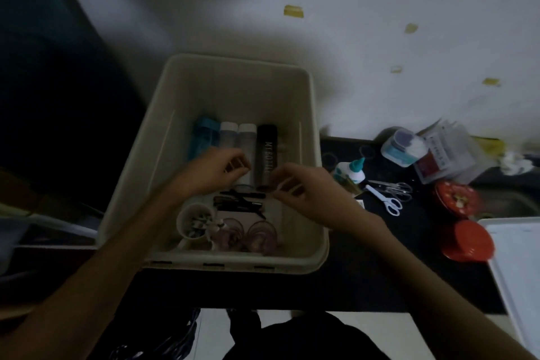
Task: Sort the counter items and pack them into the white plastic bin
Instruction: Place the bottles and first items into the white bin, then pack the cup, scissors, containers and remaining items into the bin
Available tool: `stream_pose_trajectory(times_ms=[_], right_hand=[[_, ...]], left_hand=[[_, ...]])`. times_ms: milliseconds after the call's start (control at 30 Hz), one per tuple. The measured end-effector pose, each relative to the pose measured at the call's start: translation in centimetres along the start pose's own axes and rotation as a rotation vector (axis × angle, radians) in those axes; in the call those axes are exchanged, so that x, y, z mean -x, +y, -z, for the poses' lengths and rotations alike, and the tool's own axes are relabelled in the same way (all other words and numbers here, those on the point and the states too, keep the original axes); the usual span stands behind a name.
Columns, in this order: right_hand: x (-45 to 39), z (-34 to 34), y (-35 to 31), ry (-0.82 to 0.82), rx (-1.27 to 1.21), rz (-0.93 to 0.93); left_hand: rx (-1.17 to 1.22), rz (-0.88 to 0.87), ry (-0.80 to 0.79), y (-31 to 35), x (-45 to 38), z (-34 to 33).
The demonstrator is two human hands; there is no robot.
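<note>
Head view: both hands' curled fingers over white bin [309, 131], grasp unclear; scissors [390, 197], glue [355, 171] beside.

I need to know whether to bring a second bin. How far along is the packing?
Done: bottles, a cup and black clips lie in the white bin. In hand: both hands hover over it, holding something small. Left: glue, scissors and red tins on the counter.
</note>
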State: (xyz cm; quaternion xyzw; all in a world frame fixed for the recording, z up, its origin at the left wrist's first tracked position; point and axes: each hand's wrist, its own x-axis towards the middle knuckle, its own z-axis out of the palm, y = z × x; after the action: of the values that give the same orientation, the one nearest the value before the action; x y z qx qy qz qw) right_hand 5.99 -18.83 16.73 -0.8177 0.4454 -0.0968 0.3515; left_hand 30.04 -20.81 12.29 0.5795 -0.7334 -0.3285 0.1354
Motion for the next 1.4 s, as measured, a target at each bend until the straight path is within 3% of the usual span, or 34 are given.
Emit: stream_pose_trajectory(times_ms=[100, 267, 433, 567, 767, 1067, 1267, 1400], right_hand=[[4.3, 3.0, 1.2, 0.191, -0.172, 0.044], [8.8, 6.0, 8.5, 0.359, -0.291, -0.108], [12.1, 7.0, 15.8, 0.35, -0.286, -0.189], [13.3, 6.4, 21.0, 0.226, -0.255, -0.255], [12.1, 1.9, 30.2, -0.076, 0.017, -0.233], [9.3, -2.2, 34.8, -0.228, 0.243, -0.034], [11.3, -2.7, 35.9, -0.184, 0.314, -0.028], [12.0, -2.4, 36.5, -0.049, 0.222, -0.056]], left_hand=[[0.159, 0.005, 0.121, 5.0, 2.5, 0.1], [0.312, -0.017, 0.291, 13.5, 4.3, -2.2], [0.32, -0.085, 0.319, 21.4, 2.6, -7.3], [0.27, 0.006, 0.173, 24.8, -0.3, -13.5], [0.14, 0.24, -0.049, 21.4, -3.8, -25.4], [-0.072, 0.279, 0.014, 17.7, -6.9, -35.2], [-0.19, 0.28, -0.085, 16.5, -6.9, -37.3], [-0.182, 0.264, 0.033, 16.0, -6.9, -37.8]])
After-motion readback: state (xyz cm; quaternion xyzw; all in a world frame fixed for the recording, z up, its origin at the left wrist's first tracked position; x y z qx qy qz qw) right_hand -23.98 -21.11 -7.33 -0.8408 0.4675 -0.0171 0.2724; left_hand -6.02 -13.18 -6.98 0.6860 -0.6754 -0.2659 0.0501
